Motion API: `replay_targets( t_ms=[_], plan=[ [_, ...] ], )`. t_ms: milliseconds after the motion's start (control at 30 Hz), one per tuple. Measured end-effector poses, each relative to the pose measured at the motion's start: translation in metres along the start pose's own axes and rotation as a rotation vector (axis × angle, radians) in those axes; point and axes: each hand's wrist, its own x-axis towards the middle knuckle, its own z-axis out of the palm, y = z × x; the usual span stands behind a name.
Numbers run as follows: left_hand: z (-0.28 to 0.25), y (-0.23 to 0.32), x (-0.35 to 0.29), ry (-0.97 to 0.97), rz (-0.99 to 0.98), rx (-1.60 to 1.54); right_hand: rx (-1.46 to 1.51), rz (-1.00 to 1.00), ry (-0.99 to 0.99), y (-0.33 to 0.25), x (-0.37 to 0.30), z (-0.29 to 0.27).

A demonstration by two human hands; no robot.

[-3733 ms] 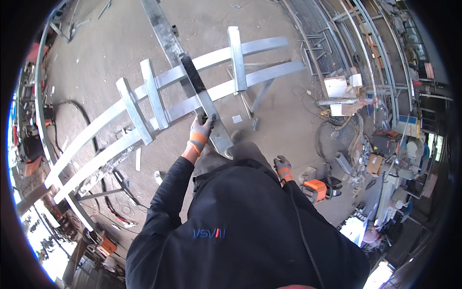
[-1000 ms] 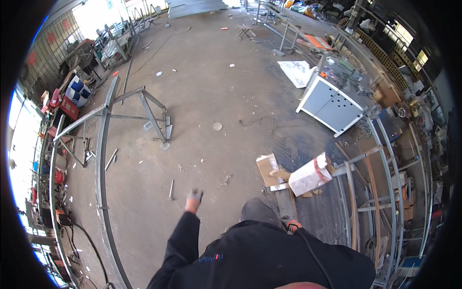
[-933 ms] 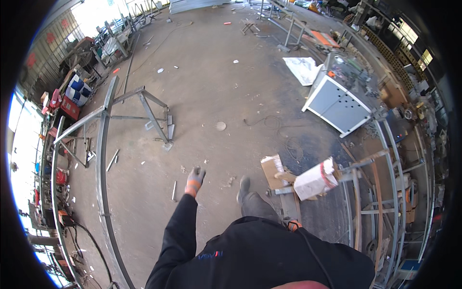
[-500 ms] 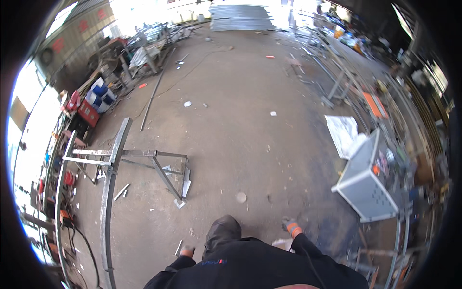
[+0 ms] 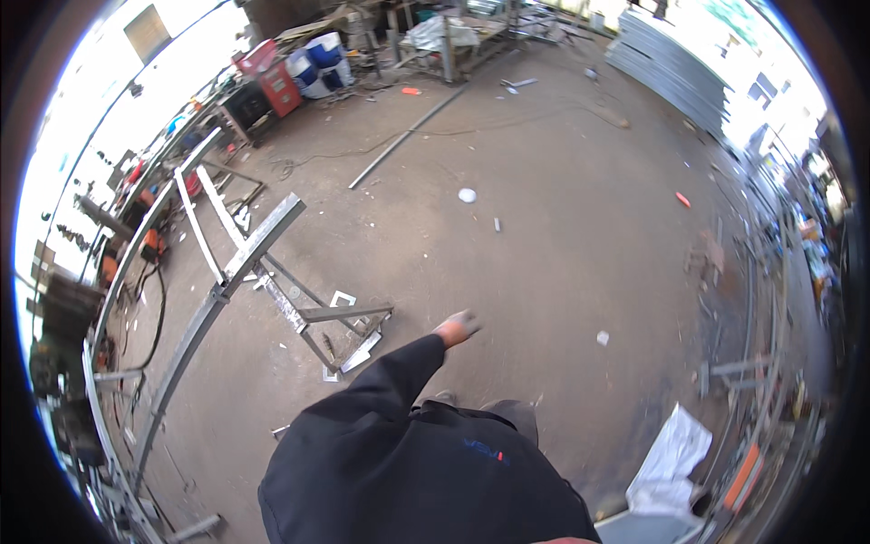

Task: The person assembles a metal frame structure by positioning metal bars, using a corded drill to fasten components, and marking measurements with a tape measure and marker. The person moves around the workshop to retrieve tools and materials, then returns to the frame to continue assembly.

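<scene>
My left hand (image 5: 459,328) reaches out in front of my body over the concrete floor, at the end of a dark sleeve (image 5: 399,367). Its fingers look greyish and are smeared, so their pose is unclear. I can make out no object in it. Nearest to it on the left is the foot end of a metal trestle (image 5: 349,314), apart from the hand. Across that trestle lies a long square steel beam (image 5: 186,358). Small white frame-shaped pieces (image 5: 361,354) lie on the floor by the trestle's foot. My right hand is out of view.
A thin metal bar (image 5: 406,138) and a cable (image 5: 507,121) lie on the floor ahead. A red cabinet (image 5: 279,89) and blue-white drums (image 5: 322,65) stand far left. Stacked metal sheets (image 5: 666,65) are far right. A white sheet (image 5: 671,462) lies near right.
My view has swung to the left, so the trestle and beam appear turned. My left arm has come forward and up from beside my body. My right hand, gloved in grey and orange, has left view.
</scene>
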Motion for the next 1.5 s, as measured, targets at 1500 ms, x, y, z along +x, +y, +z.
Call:
replay_targets(
  t_ms=[1500],
  plan=[
    [-0.148,0.512,1.283,0.217,-1.264,-0.156,-0.987,-0.181,-0.210,-1.920,1.077,-0.547]
  ],
)
